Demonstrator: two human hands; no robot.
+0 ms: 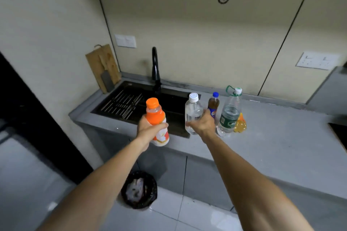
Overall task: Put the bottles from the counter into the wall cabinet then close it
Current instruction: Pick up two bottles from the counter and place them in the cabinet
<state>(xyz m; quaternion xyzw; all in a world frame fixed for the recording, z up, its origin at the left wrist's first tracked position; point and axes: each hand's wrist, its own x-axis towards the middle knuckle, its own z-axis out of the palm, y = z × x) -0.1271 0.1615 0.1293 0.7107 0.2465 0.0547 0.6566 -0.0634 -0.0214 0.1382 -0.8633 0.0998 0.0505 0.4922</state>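
The left hand [148,129] is wrapped around the middle of an orange-capped plastic bottle with orange and white label [156,121], holding it upright and lifted in front of the grey counter [272,137], over the near edge of the black sink [131,103]. The right hand [203,124] is curled around the lower body of a clear plastic bottle with a white cap [192,110]; whether its base touches the counter cannot be told. Just beside that hand, 3 more bottles stand on the counter: a small dark cola bottle with a blue cap [213,104], a taller clear water bottle with a green label and white cap [230,112], and a small yellow-orange bottle [240,124] partly hidden behind the water bottle. A black curved tap [155,67] rises behind the sink, and a wooden cutting board [102,65] leans against the wall at the counter's left end. On the tiled floor below sits a black-lined waste bin [139,189].
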